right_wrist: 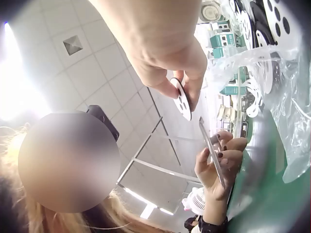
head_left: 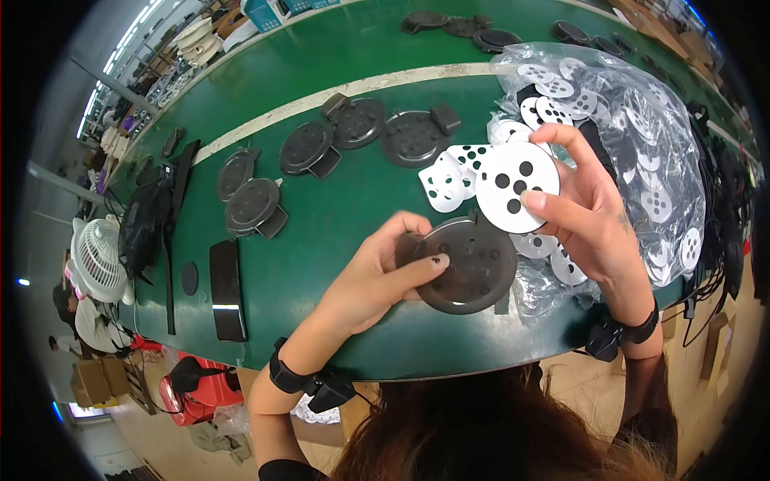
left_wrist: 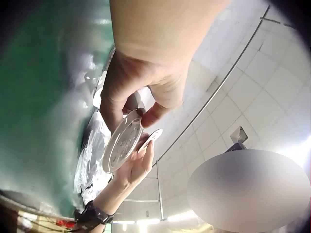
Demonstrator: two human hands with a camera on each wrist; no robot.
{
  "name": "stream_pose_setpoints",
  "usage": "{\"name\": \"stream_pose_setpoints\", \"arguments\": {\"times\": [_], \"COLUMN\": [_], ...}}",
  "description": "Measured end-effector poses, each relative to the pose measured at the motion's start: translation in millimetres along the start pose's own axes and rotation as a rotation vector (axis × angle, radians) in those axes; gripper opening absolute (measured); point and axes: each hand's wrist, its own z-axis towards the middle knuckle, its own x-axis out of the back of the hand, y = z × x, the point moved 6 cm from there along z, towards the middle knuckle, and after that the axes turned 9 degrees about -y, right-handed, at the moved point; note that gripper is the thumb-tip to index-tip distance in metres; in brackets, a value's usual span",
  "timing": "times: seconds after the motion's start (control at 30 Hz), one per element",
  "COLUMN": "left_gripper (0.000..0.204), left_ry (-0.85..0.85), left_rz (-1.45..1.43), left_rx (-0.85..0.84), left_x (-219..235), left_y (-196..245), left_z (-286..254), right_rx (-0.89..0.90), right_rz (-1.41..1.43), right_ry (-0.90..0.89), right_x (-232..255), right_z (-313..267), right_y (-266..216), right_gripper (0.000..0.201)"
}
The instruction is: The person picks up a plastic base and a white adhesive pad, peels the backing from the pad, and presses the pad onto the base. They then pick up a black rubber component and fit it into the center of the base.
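The left hand (head_left: 377, 276) has its grip clamped on the rim of a dark round perforated disc (head_left: 473, 264) at the lower centre of the frame, over the near edge of the green counter (head_left: 337, 216), while the right hand (head_left: 589, 212) pinches a white perforated disc (head_left: 517, 186) just above it, edges nearly touching. That thin fingertip pinch could let the white disc slip or tilt, leaving its holes misaligned. Both are round with no long axis; flat faces tip up toward the head camera.
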Motion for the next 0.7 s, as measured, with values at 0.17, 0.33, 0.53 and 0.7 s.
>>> {"name": "stream_pose_setpoints", "arguments": {"times": [0.17, 0.33, 0.53, 0.7], "left_gripper": [0.024, 0.021, 0.016, 0.012], "left_ry": [0.005, 0.085, 0.142, 0.187], "left_rz": [0.528, 0.558, 0.743, 0.868], "left_rx": [-0.254, -0.251, -0.401, -0.518], "left_x": [-12.9, -24.9, -18.6, -19.5], "left_y": [4.7, 3.6, 9.2, 14.5], "left_z": [-0.2, -3.0, -7.0, -8.0], "right_rx": [0.17, 0.132, 0.487, 0.586], "right_rz": [-0.137, -0.325, -1.123, -1.374], "right_ry": [-0.013, -0.024, -0.017, -0.134], "right_x": [0.0, -11.6, -28.0, -37.6], "right_z": [1.9, -3.5, -9.5, -15.7], "right_y": [3.7, 16.0, -8.8, -11.2], "right_gripper": [0.034, 0.022, 0.027, 0.025]}}
